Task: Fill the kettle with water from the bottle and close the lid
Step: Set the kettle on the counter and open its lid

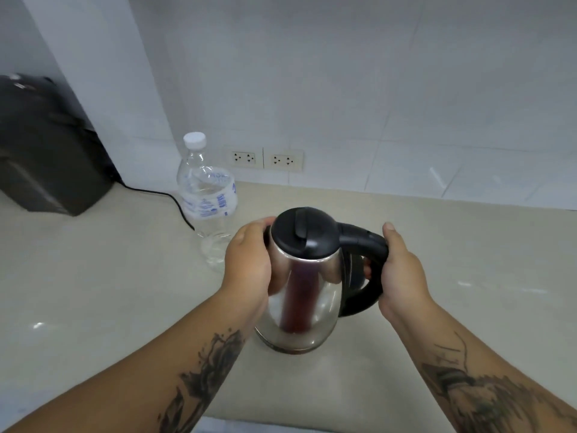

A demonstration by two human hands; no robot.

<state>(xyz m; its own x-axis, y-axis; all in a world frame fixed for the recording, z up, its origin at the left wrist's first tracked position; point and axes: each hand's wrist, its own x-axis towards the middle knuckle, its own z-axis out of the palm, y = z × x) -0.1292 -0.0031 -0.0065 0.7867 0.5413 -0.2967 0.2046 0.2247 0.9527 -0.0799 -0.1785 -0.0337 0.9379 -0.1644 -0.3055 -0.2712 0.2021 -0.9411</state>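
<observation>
White tiled wall at the back, two wall sockets (267, 159) set low in it; pale beige desk (452, 251) below. Black appliance (46, 151) at 10 o'clock, its cord (162, 196) trailing across the desk toward the bottle.

Steel kettle (299, 289) stands upright at centre, base on the desk, black lid (304, 231) down and apparently shut. Handle (363, 264) points to 3 o'clock.

Left hand (249, 260) is cupped against the kettle's body at 9 o'clock, fingers curled round the far side by the spout; palm touching the steel. Right hand (402, 270) is wrapped on the handle, fingers (367, 271) clamped through the loop, thumb lying up the outer edge.

Clear plastic bottle (207, 195) stands upright just behind the left hand, at 11 o'clock from the kettle, white cap (194, 140) on. Contents look clear; the water level cannot be read.

Judgement: early stage. Kettle is being steadied or positioned; nothing poured, both vessels sealed. Step in hand is likely opening the lid.

Next move calls for: lifting the lid, probably by thumb at the handle top or its release catch, while the left hand holds the body steady. Then the bottle must be uncapped, which needs both hands off the kettle.
</observation>
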